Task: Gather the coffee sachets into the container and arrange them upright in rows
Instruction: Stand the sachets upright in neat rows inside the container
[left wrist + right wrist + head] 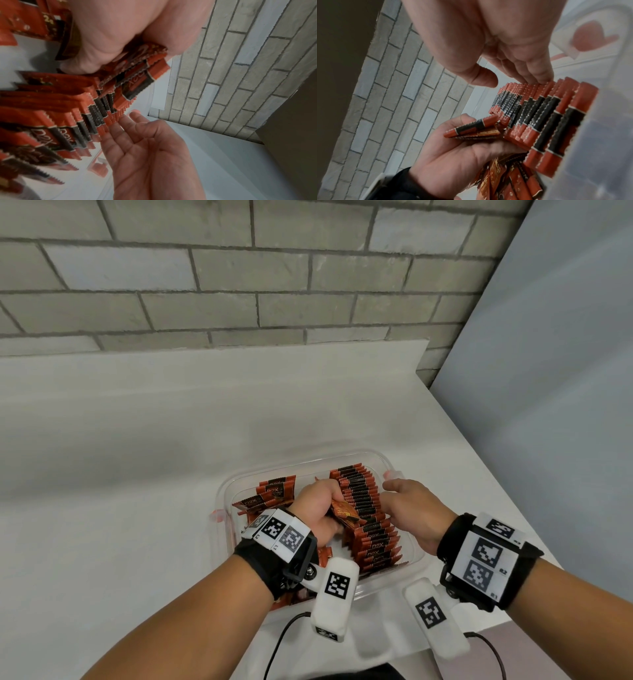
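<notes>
A clear plastic container [301,465] stands on the white table, near its right front. A long row of upright red-and-black coffee sachets [368,517] fills its right half; loose sachets [270,491] lie flat in its left half. My left hand [317,508] grips a small bundle of sachets [344,511] just left of the row, seen also as the bundle [476,128] in the right wrist view. My right hand [407,501] is open, its straight fingers [123,121] touching the right side of the row [537,115].
The container has red clips [216,516] on its left and right rims. A grey brick wall [239,275] runs behind the white table [137,440], and a grey panel [548,405] stands at the right. The table edge is close on the right.
</notes>
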A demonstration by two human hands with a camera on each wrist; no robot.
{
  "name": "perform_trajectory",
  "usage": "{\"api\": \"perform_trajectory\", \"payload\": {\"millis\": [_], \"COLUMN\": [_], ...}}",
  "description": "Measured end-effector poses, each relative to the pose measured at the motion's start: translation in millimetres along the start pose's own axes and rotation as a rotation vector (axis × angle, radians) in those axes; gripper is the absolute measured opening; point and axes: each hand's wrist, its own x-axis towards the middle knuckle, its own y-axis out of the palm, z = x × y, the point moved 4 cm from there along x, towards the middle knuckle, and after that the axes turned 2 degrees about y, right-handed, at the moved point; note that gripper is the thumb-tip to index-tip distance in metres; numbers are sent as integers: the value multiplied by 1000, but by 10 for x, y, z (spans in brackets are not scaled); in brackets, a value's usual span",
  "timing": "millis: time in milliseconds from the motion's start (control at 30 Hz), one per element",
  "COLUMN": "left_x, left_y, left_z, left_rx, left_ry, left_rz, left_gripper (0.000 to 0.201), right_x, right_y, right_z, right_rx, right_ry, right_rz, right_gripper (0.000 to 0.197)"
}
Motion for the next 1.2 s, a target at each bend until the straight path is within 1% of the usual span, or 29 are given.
{"api": "perform_trajectory", "payload": {"millis": [100,200,367,467,533,633,700,867,967,1000,1067,1200], "left_x": [-4,-11,28,45,41,44,37,-2,-11,-19,-7,22], "left_y": [-1,-12,-24,-11,13,10,-2,15,32,39,29,4], "left_z": [2,8,38,35,22,21,16,10,22,20,20,18], "left_rx": [50,111,89,97,104,111,111,152,156,160,163,112], "left_ry": [-14,-61,-77,-54,-27,5,4,4,6,4,9,17], "left_rz": [-11,-23,-23,-47,-55,-57,-67,-84,-78,-79,-88,-97], "left_gripper": [31,22,26,18,18,31,35,32,49,51,47,31], "right_x": [-20,-48,-64,-50,-44,-14,-1,-12,20,32,41,5], "right_y": [-7,-5,6,15,24,18,10,18,49,52,59,68], "right_z": [5,18,18,12,12,-15,-28,-41,-60,-63,-59,-55], "right_rx": [-12,-57,-74,-56,-40,-9,7,-19,-7,-1,11,-20], "right_ry": [5,-3,-15,-6,8,24,34,47,52,51,46,57], "right_rz": [5,3,4,12,19,16,16,20,27,25,28,36], "right_gripper": [58,57,56,58,59,63,64,55,59,60,60,62]}}
